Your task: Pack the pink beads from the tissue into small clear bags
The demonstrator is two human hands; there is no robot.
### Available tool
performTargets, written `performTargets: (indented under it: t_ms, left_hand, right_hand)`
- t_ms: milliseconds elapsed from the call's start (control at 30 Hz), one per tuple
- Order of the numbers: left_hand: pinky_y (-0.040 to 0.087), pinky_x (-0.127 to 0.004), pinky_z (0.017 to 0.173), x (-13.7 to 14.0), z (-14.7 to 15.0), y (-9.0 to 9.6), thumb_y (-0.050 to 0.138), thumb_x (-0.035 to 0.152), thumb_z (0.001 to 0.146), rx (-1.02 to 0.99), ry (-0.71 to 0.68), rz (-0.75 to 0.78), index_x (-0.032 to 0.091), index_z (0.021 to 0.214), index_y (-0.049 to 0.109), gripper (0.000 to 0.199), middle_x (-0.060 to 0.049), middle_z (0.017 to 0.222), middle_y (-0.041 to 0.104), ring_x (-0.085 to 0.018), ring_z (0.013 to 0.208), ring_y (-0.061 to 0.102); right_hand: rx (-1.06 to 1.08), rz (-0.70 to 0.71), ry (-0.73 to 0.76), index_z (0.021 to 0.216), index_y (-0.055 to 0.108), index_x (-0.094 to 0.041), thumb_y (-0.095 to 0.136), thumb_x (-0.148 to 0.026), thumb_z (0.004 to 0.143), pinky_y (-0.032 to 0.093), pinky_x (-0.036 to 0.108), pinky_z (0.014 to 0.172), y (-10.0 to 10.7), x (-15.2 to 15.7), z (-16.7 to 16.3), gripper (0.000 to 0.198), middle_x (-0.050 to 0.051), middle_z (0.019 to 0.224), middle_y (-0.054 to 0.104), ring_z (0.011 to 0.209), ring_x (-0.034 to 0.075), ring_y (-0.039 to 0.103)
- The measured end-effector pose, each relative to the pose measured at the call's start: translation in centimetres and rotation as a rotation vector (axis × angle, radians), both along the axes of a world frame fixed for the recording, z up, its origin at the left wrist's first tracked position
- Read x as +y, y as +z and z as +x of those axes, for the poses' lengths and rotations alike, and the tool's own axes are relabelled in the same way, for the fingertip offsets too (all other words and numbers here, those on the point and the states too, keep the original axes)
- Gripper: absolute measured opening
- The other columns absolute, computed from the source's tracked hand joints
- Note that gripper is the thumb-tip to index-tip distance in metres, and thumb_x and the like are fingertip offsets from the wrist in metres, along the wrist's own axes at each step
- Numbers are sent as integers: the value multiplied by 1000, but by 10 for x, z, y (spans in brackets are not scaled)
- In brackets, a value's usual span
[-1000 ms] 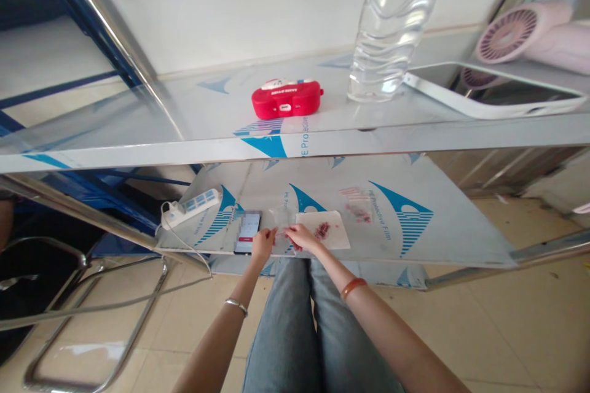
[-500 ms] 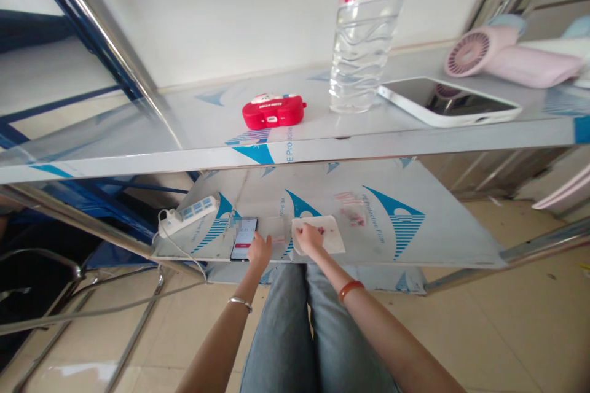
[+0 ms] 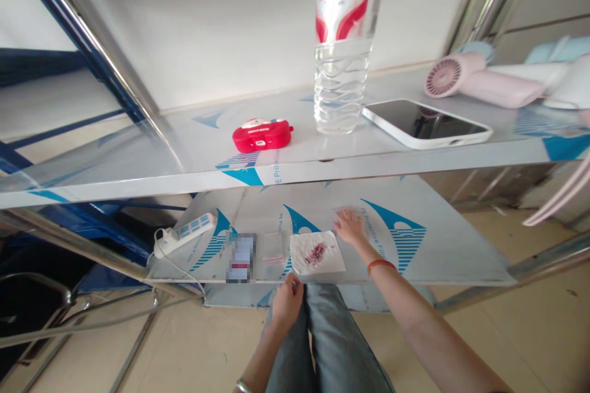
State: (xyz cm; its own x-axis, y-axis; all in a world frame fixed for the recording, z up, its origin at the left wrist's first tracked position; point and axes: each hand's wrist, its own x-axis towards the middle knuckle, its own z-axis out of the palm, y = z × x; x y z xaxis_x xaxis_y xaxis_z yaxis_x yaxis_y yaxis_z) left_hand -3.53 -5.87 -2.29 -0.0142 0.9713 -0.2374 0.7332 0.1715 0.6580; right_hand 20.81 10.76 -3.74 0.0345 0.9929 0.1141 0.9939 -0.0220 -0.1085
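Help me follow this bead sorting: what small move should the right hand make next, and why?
Probably close the right hand on the small clear plastic bag under its spread fingers. The white paper sheet already bears small red beads; the left hand rests at the knee.

I note the left hand [image 3: 286, 302] has come off the lower shelf [image 3: 442, 245], where it sat beside the phone [image 3: 241, 256], and now hangs at the knee below the shelf edge, fingers loosely curled. The right hand [image 3: 349, 226] has left the white sheet [image 3: 316, 252] and lies spread flat further back, over the small bag it covers. The clear bag [image 3: 273, 247] both hands held now lies alone between phone and sheet. My view has tilted upward.
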Motion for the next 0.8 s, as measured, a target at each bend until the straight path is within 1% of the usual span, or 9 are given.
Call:
performTargets:
  t_ms: [67,233,333,433,500,567,633,667,800]
  left_hand:
    - [29,-20,54,5,-1,3,43,24,85,-38,-12,24,19,83,53,11,2,61,55,-12,58,51]
    - [30,-20,54,6,4,-2,44,22,83,-138,-29,61,18,78,53,12,3,55,49,-11,54,48]
    - [32,-20,54,1,10,-8,43,23,82,-226,-68,65,17,72,51,14,3,54,50,-10,53,48]
    - [35,-20,54,-4,15,-12,43,25,82,-313,-93,42,17,71,50,15,3,54,51,-10,52,49]
    - [36,-20,54,-4,16,-11,43,25,81,-345,-92,34,17,72,50,14,3,55,51,-10,52,50]
    - [38,-20,55,-3,16,-9,44,24,81,-356,-81,38,17,74,51,13,3,56,52,-10,53,51]
    - [39,-20,55,0,16,-6,44,24,80,-358,-71,40,17,76,51,12,3,56,53,-10,53,52]
    - [39,-20,55,0,16,-5,44,24,80,-359,-68,41,17,77,52,11,3,55,53,-10,53,52]
    - [40,-20,55,2,14,6,44,25,81,-368,-73,47,16,80,53,12,3,56,55,-10,53,52]
  right_hand:
    - [-11,-1,-8,133,44,-24,34,-32,92,23,50,102,-12,-5,4,43,11,141,39,130,29,30]
    - [-19,133,-46,135,42,-23,28,-33,94,21,52,103,-32,-42,0,45,12,142,38,130,29,30]
    - [43,151,-56,136,40,-19,25,-37,94,22,50,104,-34,-58,-1,49,13,141,39,130,29,31]
    - [170,228,-62,138,35,-11,19,-32,94,29,43,103,-30,-65,5,52,16,139,41,129,25,35]
    - [234,295,-154,139,32,-5,21,-30,93,31,42,102,-27,-70,8,53,20,139,39,129,27,35]
    - [269,311,-313,137,30,2,26,-31,91,30,43,102,-27,-78,9,57,26,139,37,130,31,33]
    - [298,288,-432,134,34,7,29,-31,89,29,45,103,-31,-88,8,59,29,137,37,129,35,32]
    - [314,280,-454,132,38,7,29,-31,89,27,46,104,-34,-93,7,58,30,136,38,129,36,31]
    - [384,336,-390,121,54,-3,25,-27,90,25,50,104,-46,-107,7,49,23,132,47,129,33,32]
